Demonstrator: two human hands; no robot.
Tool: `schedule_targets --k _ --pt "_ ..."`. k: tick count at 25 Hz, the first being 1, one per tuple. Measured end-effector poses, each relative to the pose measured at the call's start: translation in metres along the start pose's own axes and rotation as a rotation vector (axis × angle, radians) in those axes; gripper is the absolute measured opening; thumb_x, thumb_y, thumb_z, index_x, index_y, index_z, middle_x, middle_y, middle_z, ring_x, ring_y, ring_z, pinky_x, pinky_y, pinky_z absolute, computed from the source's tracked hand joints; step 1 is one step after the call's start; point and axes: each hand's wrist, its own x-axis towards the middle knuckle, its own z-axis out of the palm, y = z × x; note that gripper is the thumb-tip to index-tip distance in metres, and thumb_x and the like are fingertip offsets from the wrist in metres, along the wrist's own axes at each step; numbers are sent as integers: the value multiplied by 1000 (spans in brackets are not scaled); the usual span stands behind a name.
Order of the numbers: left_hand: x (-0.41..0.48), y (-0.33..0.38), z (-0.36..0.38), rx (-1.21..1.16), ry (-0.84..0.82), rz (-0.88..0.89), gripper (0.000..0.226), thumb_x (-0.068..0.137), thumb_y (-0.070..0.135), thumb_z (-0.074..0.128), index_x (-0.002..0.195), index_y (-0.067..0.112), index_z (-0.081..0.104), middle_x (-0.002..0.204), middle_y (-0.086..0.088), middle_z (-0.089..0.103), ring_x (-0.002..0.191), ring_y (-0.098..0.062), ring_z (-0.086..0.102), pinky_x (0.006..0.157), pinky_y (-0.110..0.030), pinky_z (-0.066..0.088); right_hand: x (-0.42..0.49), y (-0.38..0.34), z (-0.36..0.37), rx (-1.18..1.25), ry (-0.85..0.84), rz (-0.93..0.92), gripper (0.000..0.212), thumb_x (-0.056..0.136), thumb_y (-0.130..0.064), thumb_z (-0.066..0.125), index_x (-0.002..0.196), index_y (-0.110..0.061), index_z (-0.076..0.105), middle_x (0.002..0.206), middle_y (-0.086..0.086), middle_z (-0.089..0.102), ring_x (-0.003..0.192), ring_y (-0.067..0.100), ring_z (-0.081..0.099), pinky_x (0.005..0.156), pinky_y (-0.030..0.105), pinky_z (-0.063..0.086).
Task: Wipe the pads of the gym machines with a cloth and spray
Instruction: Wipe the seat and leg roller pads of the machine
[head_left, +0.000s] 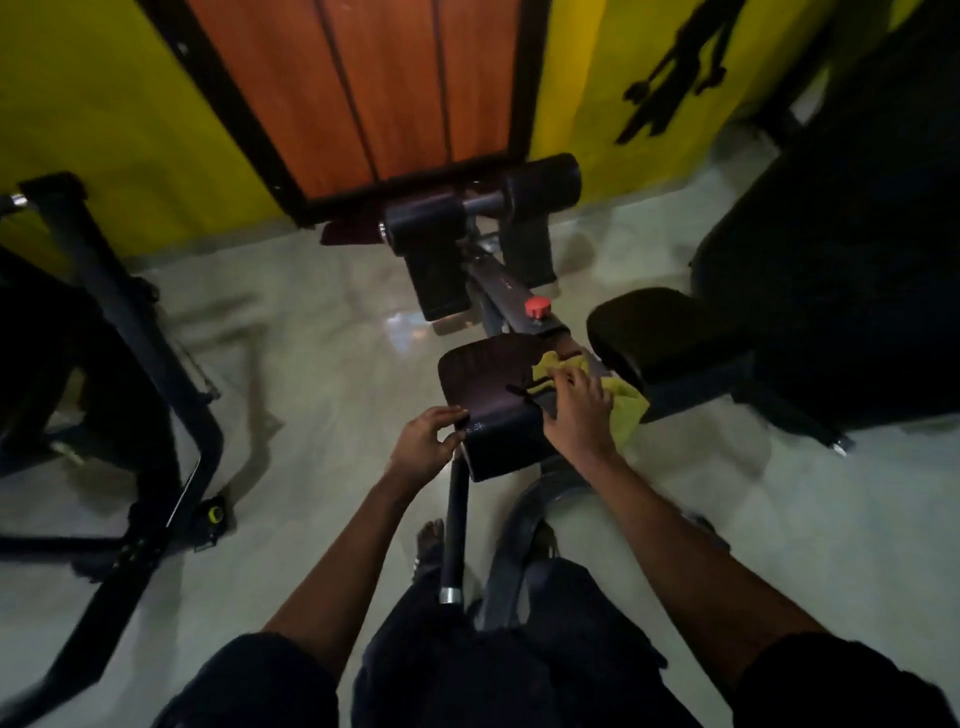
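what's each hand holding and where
The left hand grips the pad by its near left corner; the right hand covers the middle of the yellow cloth, grip cannot be told.

You have only one view, from the camera worn on your head. It faces forward and steeply down along your forearms, and its wide angle bows straight edges near the borders. The dark pad (493, 410) lies near, about an arm's reach off and just below centre. Your legs fill the bottom edge, the pale floor (322, 364) spreads across the middle, and the yellow wall (104, 104) crosses the top.
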Motion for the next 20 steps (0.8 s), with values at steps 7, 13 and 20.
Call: schedule_targets --k 7,13,20 --pt "20 -32 -12 -79 -98 219 24 89 17 75 113 19 77 118 5 71 106 4 60 94 -10 44 -65 -63 55 188 120 85 79 74 -22 76 148 -26 48 150 3 48 136 32 44 105 53 43" --pt "37 -32 -22 -79 -207 173 23 85 24 78 108 29 78 118 11 71 116 1 60 95 -21 49 -32 -45 61 350 341 262 64 85 -42 60 145 -22 50 154 6 46 150 31 30 120 54 29" --pt "53 -34 -32 29 -319 188 28 96 11 61 115 26 75 127 7 68 117 -12 63 96 -25 50 -81 -122 108 661 442 314 69 82 -24 64 149 -20 47 159 4 38 155 24 19 124 51 22"
